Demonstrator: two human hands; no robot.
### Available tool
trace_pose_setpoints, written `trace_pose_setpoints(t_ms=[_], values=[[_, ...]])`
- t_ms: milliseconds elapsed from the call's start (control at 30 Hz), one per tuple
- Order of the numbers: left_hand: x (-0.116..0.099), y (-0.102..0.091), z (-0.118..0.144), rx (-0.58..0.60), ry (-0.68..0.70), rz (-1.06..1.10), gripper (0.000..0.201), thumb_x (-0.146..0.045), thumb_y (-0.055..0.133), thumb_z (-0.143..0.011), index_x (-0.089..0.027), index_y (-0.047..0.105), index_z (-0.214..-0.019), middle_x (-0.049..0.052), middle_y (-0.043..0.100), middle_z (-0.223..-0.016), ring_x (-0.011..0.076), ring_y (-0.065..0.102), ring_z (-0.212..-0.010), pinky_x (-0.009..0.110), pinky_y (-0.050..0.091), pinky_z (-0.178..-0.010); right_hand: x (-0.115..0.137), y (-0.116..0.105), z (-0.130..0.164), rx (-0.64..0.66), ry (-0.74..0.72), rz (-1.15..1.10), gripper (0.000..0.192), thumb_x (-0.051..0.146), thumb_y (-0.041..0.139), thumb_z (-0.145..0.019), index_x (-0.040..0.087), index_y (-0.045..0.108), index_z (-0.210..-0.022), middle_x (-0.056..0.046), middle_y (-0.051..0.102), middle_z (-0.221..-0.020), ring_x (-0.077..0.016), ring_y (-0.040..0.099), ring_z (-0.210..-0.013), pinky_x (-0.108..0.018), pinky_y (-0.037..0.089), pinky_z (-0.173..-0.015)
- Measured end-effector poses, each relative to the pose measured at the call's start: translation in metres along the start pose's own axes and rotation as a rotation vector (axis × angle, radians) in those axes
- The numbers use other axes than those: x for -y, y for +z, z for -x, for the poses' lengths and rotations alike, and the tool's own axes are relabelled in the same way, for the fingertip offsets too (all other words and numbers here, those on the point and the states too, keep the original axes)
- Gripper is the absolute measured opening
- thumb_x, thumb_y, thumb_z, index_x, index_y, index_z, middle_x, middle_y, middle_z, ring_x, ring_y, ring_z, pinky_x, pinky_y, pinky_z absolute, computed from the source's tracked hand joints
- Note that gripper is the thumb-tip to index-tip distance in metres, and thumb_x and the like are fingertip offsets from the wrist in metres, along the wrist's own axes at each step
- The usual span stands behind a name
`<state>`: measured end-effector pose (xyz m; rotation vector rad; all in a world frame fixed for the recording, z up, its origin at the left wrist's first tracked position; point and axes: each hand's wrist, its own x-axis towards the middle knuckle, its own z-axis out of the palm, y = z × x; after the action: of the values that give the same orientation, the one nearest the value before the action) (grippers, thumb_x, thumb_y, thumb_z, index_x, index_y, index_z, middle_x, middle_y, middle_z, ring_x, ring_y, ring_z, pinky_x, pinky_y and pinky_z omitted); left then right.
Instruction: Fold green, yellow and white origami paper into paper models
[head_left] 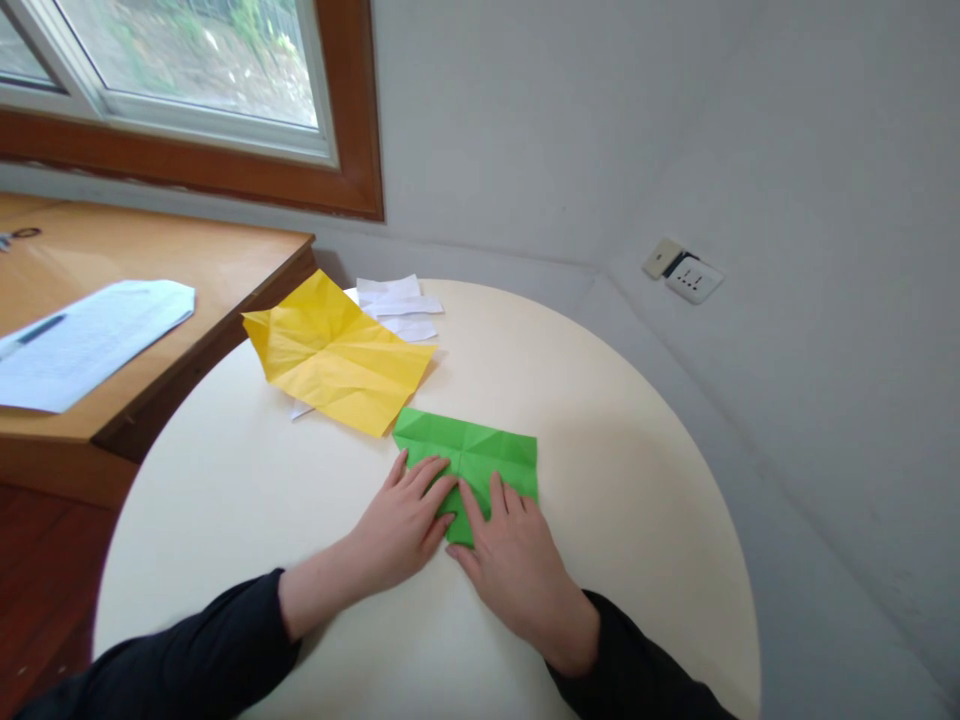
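Note:
A green sheet of creased paper (487, 450) lies on the round white table (637, 520), in front of me. Its near part is largely covered by my hands. My left hand (405, 515) rests on its left side, fingers stretched out and pressing down. On the right side, my right hand (514, 550) also lies on the paper with its fingers extended, the index fingertip close to my left fingers. Both thumbs are at the near edge of the paper. Just beyond the green sheet's left corner is a yellow sheet of creased paper (337, 360), partly raised off the table.
White paper pieces (397, 305) lie behind and partly under the yellow sheet. On the wooden desk (247, 245) at left are a bluish-white sheet (112, 340), a pen (37, 335) and a dark ring-handled tool (22, 233) cut by the frame. A wall socket (694, 278) is at right.

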<state>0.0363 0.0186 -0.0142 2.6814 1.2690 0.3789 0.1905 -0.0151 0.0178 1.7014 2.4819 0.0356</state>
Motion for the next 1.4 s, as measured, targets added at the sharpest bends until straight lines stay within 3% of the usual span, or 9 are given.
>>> trace_pose_setpoints(t_ms=[233, 433, 667, 767, 1000, 1167, 1400], values=[[0.005, 0.0, 0.001, 0.069, 0.056, -0.047, 0.05, -0.029, 0.04, -0.087, -0.011, 0.04, -0.133, 0.018, 0.04, -0.14, 0.029, 0.033, -0.131, 0.056, 0.022, -0.106, 0.001, 0.004, 0.0, -0.008, 0.037, -0.067, 0.058, 0.042, 0.054, -0.083, 0.012, 0.045, -0.132, -0.031, 0.049, -0.126, -0.0365, 0.054, -0.109, -0.052, 0.043, -0.087], [0.007, -0.002, 0.001, 0.125, 0.085, -0.074, 0.053, -0.03, 0.038, -0.087, -0.01, 0.036, -0.136, 0.018, 0.034, -0.143, 0.0287, 0.029, -0.133, 0.056, 0.019, -0.107, -0.001, 0.024, -0.001, -0.124, -0.096, -0.141, 0.053, 0.037, 0.046, -0.089, 0.008, 0.041, -0.133, -0.022, 0.037, -0.14, -0.035, 0.029, -0.132, -0.063, 0.031, -0.098], [0.006, -0.003, 0.0, 0.144, 0.066, -0.084, 0.053, -0.025, 0.039, -0.084, -0.011, 0.036, -0.136, 0.016, 0.034, -0.144, 0.0265, 0.027, -0.134, 0.052, 0.017, -0.109, 0.0, 0.027, -0.003, -0.133, -0.198, -0.097, 0.042, 0.023, 0.044, -0.089, 0.006, 0.045, -0.128, -0.025, 0.044, -0.134, -0.0341, 0.039, -0.127, -0.059, 0.035, -0.098], [0.008, -0.004, 0.0, 0.143, 0.053, -0.08, 0.053, -0.025, 0.039, -0.084, -0.011, 0.037, -0.135, 0.016, 0.034, -0.144, 0.0258, 0.027, -0.135, 0.051, 0.017, -0.109, 0.001, 0.022, -0.001, -0.13, -0.267, -0.118, 0.04, 0.012, 0.042, -0.087, 0.009, 0.045, -0.127, -0.024, 0.044, -0.134, -0.0315, 0.037, -0.129, -0.055, 0.034, -0.101], [0.009, -0.007, -0.001, 0.186, 0.038, -0.09, 0.053, -0.023, 0.036, -0.085, -0.008, 0.035, -0.136, 0.016, 0.032, -0.144, 0.0258, 0.024, -0.135, 0.051, 0.017, -0.109, -0.005, 0.014, 0.003, -0.156, -0.335, -0.197, 0.047, 0.016, 0.044, -0.085, 0.012, 0.04, -0.131, -0.023, 0.039, -0.138, -0.0317, 0.029, -0.133, -0.061, 0.021, -0.105], [0.009, -0.009, -0.001, 0.24, 0.043, -0.106, 0.055, -0.023, 0.035, -0.085, -0.006, 0.031, -0.138, 0.02, 0.027, -0.146, 0.0285, 0.019, -0.136, 0.053, 0.016, -0.108, -0.002, 0.019, 0.005, -0.192, -0.313, -0.158, 0.042, 0.01, 0.04, -0.085, 0.011, 0.046, -0.127, -0.024, 0.04, -0.137, -0.0317, 0.036, -0.13, -0.054, 0.033, -0.102], [0.016, -0.004, 0.002, 0.163, 0.123, -0.062, 0.069, -0.048, 0.045, -0.083, -0.01, 0.03, -0.138, 0.023, 0.027, -0.145, 0.0319, 0.018, -0.136, 0.055, 0.015, -0.107, 0.0, 0.025, 0.006, -0.178, -0.301, -0.147, 0.043, 0.008, 0.037, -0.086, 0.013, 0.043, -0.129, -0.023, 0.041, -0.137, -0.0306, 0.037, -0.129, -0.052, 0.036, -0.1]])
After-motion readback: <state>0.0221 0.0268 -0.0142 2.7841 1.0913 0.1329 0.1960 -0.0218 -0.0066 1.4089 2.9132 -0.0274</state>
